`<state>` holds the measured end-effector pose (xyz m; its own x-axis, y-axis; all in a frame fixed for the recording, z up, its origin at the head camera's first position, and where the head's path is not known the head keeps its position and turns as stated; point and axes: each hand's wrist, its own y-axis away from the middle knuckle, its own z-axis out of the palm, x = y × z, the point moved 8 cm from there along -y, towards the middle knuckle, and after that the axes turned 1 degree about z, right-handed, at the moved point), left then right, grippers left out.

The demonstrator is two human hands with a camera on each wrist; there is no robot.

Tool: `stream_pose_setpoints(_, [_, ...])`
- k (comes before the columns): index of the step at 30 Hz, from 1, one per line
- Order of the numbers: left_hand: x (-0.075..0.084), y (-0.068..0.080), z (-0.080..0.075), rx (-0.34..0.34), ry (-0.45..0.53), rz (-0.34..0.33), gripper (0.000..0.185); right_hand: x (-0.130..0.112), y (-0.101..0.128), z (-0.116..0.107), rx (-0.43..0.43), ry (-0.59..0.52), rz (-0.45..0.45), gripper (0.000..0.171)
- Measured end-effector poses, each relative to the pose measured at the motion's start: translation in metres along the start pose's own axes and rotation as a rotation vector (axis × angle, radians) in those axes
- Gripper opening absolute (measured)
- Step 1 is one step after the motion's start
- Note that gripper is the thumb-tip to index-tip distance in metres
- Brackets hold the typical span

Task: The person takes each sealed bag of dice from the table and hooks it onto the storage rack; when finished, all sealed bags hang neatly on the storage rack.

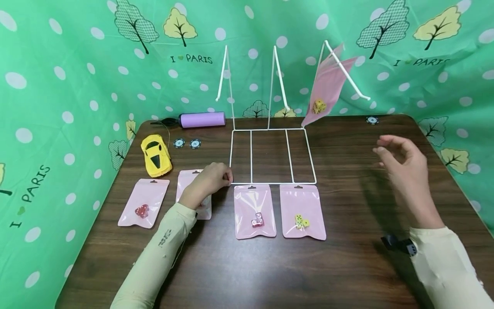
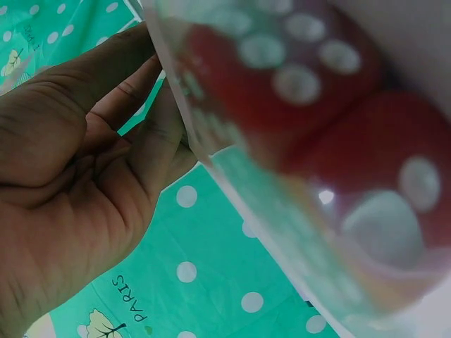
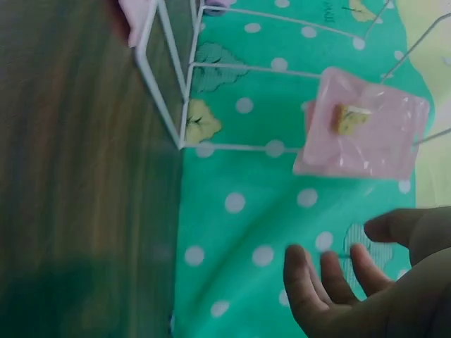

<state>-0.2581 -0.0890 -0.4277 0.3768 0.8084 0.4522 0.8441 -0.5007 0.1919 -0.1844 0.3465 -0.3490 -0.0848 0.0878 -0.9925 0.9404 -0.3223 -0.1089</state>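
My left hand (image 1: pixel 211 178) is at the front left corner of the white wire rack (image 1: pixel 251 156) and pinches the wire there; in the left wrist view its fingertips are partly hidden. Beneath its wrist lies a pink zip bag (image 1: pixel 184 182) whose red dice (image 2: pixel 303 91) loom close to that wrist's camera. Over the table's right side hovers my right hand (image 1: pixel 407 171), holding nothing, thumb and fingers apart. From the rack's right arm hangs a pink bag (image 1: pixel 329 83) with yellow dice (image 3: pixel 349 120); a second pink layer shows behind it.
In front of the rack lie bags with pinkish dice (image 1: pixel 257 219) and yellow-green dice (image 1: pixel 301 222). Farther left is a bag with red dice (image 1: pixel 142 210). A yellow toy car (image 1: pixel 156 156), a purple hand pump (image 1: pixel 202 119) and poker chips (image 1: pixel 195 143) sit behind. Two bare rack arms jut upward.
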Motion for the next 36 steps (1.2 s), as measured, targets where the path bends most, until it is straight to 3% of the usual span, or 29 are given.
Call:
stream_pose_setpoints(4, [0.000,-0.001,0.000,0.001,-0.006,0.006,0.014,0.016,0.011,-0.012,-0.116,0.154,0.052,0.027])
stream_pose_setpoints(9, [0.000,0.000,0.000,-0.001,-0.001,0.001,0.014,0.034,0.024,-0.017,-0.267,0.409,0.017,0.034])
stream_pose_setpoints(13, [0.001,0.000,-0.001,-0.006,-0.002,0.000,0.013,0.048,0.041,-0.013,-0.333,0.454,0.003,0.032])
stream_pose_setpoints(20, [-0.001,-0.001,-0.001,-0.010,0.009,-0.012,0.013,0.067,0.057,-0.002,-0.405,0.491,0.051,0.046])
stream_pose_setpoints(36, [0.000,-0.001,-0.001,-0.008,-0.011,0.003,0.012,0.084,0.087,0.032,-0.529,0.549,0.147,0.040])
